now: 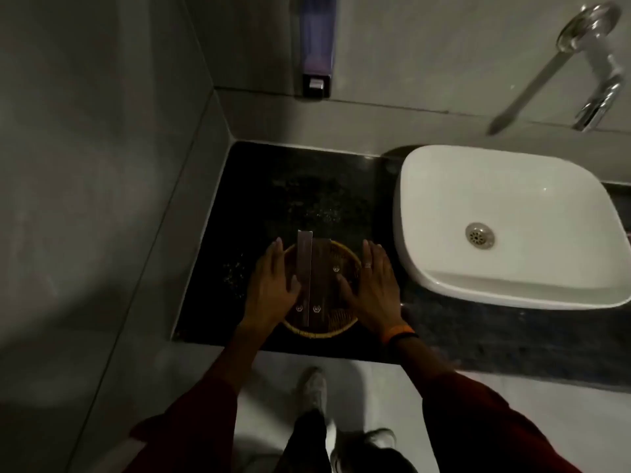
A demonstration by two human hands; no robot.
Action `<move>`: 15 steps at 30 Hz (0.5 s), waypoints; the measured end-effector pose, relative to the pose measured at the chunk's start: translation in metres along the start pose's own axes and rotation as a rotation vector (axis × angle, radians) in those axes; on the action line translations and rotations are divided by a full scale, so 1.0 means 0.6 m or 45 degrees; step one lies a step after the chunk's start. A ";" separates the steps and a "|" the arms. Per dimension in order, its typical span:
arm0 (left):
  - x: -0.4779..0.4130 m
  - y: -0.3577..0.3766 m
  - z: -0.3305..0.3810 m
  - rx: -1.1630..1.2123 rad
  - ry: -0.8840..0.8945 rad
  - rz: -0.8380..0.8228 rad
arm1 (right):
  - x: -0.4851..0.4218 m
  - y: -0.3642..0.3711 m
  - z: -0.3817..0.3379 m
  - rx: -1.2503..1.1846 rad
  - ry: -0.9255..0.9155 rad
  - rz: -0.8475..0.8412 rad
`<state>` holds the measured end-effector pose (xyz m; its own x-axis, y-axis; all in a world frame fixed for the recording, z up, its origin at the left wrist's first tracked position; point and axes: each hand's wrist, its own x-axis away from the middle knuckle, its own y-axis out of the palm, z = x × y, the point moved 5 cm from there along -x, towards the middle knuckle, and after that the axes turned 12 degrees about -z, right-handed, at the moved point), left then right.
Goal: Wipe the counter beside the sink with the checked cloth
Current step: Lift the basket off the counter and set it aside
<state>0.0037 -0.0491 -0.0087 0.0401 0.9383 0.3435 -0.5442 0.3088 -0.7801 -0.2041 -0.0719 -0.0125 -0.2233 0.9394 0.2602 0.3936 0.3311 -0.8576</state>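
Nearest the camera, at six o'clock, are the person's dark trouser legs and pale shoes (316, 390) on a light floor (392, 404), with two red sleeves (495, 421) reaching up from either side.

By size, the grey tiled wall (102, 165) fills the nine to twelve o'clock side. The black speckled counter (307, 186) runs across the middle, and the white sink (505, 261) sits on it at three o'clock. A chrome tap (594, 107) hangs on the wall at one o'clock, a soap dispenser (316, 49) at twelve. Near the counter's front edge, just left of the sink, stands a round woven tray (345, 264) holding long dark boxes (305, 268).

The checked cloth is nowhere to be seen, so I cannot tell where it is. Wiping does not look to have begun: the tray stands on the patch to be cleaned, and pale specks lie scattered on the dark stone behind it and to its left. My guess is that the tray must be lifted clear, the cloth fetched, and the whole surface wiped.

The left hand (271, 285) lies at the tray's nine o'clock rim, fingers straight and together, thumb resting toward the boxes. The right hand (374, 285), with a ring and an orange wristband (397, 332), mirrors it at the three o'clock rim. Both are spread flat rather than curled, bracketing the tray; whether they press its sides or merely hover against it I cannot tell.
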 end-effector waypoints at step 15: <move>0.097 0.065 0.054 0.193 -0.371 0.052 | 0.144 -0.018 0.084 -0.669 0.294 0.049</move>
<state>-0.0424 0.0123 -0.0021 -0.2137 0.8587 0.4657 -0.6598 0.2247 -0.7170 -0.2725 0.0011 -0.0034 -0.0231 0.9272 0.3738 0.8012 0.2408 -0.5478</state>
